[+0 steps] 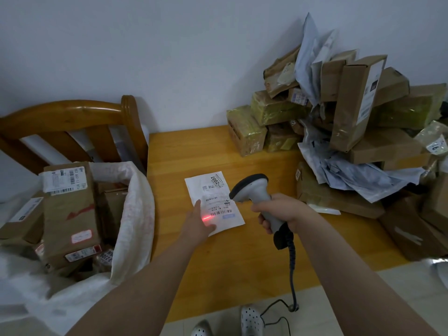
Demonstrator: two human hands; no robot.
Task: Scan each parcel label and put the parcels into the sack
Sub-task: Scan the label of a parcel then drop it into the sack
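While your right grip (278, 214) curls tight round the scanner (254, 187) handle just right of the flat white parcel (215, 190), its red line (208, 217) falls across the parcel's barcode and your left grip (198, 221), which presses the near-left edge with straight fingers. Parcel lies flat on the worktop (242, 263); sack (135, 214) of boxes left of it, parcel pile (351, 117) right of it.

The middle of the bench (242, 258) lies bare from its near edge to the wall, bearing only a flat white parcel (218, 187), so a hand could pass there and leftward to the open mouth of the sack (138, 209). The right side is blocked by a tall heap of parcels (358, 112) reaching to the near edge. The back of a chair (72, 110) rises behind the sack, boxes (70, 209) fill much of its mouth, and the scanner cable (292, 263) hangs over the near bench edge.
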